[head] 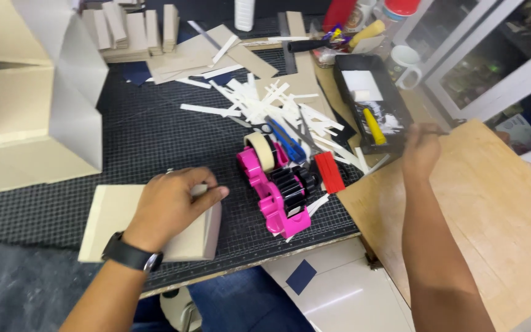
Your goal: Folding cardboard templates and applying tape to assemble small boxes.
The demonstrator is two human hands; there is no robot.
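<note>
Cardboard box [118, 221], flat and tan, down at 7 o'clock on the black mat [124, 141], just beside the near edge. Left hand [170, 206] pressed on top of the box, fingers bent and closed on a small pale bit at the box's right corner; too small to tell what. Black watch [131, 253] on that wrist. Right hand [421, 149] out at 3 o'clock, well apart from the left one, over the far corner of the brown board [493, 215], pinched shut on a thin dark stick [434, 130]; blurry, so cannot tell what sort of stick. Black tray [373, 101] just past that hand at 2 o'clock, with white paint and a yellow handle [374, 126] lying in it. Pink tape holder [275, 197] in the middle of the mat, between the two hands, with a tan tape roll [259, 150] at its far end. Red flat piece [329, 172] just beside the holder on its right. Blue knife [287, 140] just beyond the tape roll. Heap of white paper strips [265, 104] at 12 o'clock, spread over the mat. Stack of tan card pieces [133, 31] far off at 11 o'clock. Big open tan box [32, 110] standing at 9 o'clock. White mug [405, 61] near the tray's far right side.
</note>
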